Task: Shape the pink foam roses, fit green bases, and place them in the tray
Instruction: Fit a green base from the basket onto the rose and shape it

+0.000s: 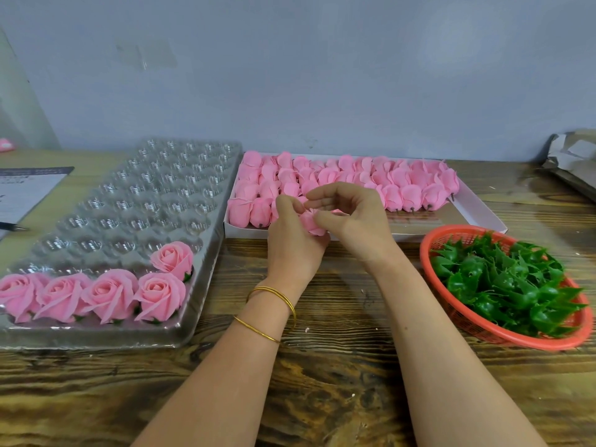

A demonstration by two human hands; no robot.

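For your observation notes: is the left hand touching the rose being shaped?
Touching. The head view shows the left hand gripping the pink foam rose.

The wooden worktop (322, 366) carries a clear tray (135, 201) at 9 o'clock and a white box (477, 204) at 12 o'clock, just beside the tray's far right corner. A red basket (464, 228) sits at 3 o'clock, near the box. A printed paper (22, 191) with a pen (13, 226) at its near edge lies at 10 o'clock, and a crumpled grey wrapping (571, 156) at 2 o'clock.

Left hand (290, 243) grips a rose (312, 224) while right hand (351, 221) fingers (325, 195) pinch it (forearms converging).
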